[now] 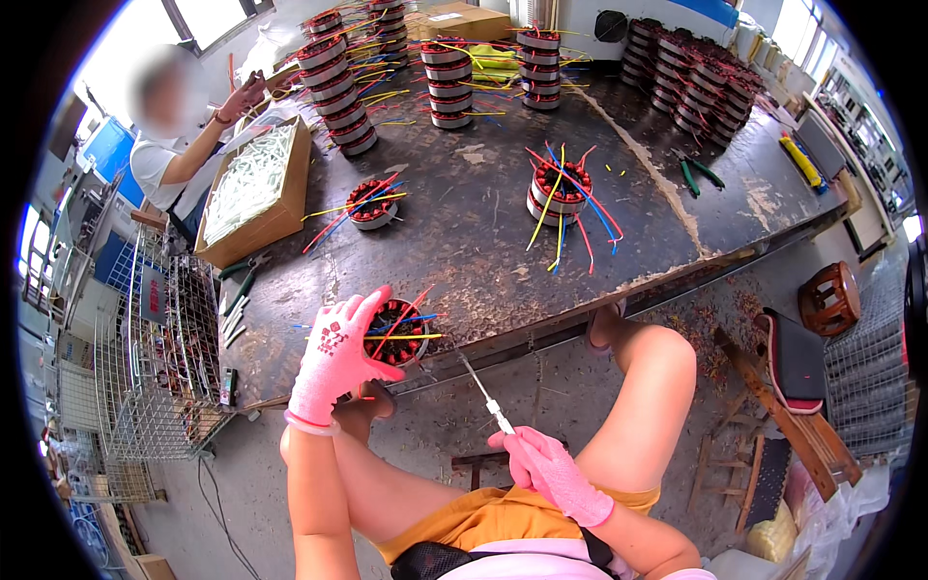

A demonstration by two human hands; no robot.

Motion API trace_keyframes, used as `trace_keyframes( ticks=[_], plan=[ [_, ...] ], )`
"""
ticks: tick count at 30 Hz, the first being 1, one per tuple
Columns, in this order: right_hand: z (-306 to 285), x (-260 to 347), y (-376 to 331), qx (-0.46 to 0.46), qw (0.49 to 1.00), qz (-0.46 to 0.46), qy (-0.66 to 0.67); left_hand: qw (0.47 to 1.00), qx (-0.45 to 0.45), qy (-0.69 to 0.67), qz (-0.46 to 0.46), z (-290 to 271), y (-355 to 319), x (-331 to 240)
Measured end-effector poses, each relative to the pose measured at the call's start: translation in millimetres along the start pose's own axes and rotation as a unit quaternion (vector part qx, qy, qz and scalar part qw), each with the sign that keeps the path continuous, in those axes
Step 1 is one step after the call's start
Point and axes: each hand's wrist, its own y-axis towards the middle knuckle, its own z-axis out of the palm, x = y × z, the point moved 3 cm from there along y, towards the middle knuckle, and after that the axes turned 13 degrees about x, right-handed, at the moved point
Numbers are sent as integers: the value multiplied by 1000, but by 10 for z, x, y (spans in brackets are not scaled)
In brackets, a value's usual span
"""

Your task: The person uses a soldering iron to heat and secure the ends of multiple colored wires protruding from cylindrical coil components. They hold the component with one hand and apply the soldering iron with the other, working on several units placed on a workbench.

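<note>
My left hand (333, 360), in a pink glove, curls its thumb and fingers around a motor stator (414, 340) at the near edge of the workbench. Red, blue and yellow wires stick out over the stator's top. In its own pink glove, my right hand (559, 474) grips a slim tool (491, 404) with a white handle and a thin metal shaft. The shaft points up and left toward the bench edge, apart from the stator. Another single stator (372, 208) lies farther back, and two stacked stators (559, 198) stand to the right, their wires splayed.
Tall stator stacks (333, 87) line the back of the workbench (464, 242), with dark stators (691, 77) at back right. A carton (275, 208) of white tubes sits left, near a co-worker (179, 135). Green-handled pliers (691, 179) lie right; wire baskets (155, 338) stand left.
</note>
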Motion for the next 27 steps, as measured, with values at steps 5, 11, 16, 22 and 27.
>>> trace_keyframes(
  ticks=[5,11,16,22,27],
  plan=[
    [-4,7,-10,-4,1000,-8,-15,999,-8,-27,-20,42,31,90],
    [4,42,-9,-8,1000,4,-1,997,-72,30,8,-38,36,3],
    [16,48,50,-1,1000,16,-16,998,-29,-34,33,87,152,78],
    [50,53,24,9,1000,-8,17,997,23,-63,34,-10,86,-36],
    [28,36,-9,20,999,1,28,996,5,-76,41,5,40,-47]
  ],
)
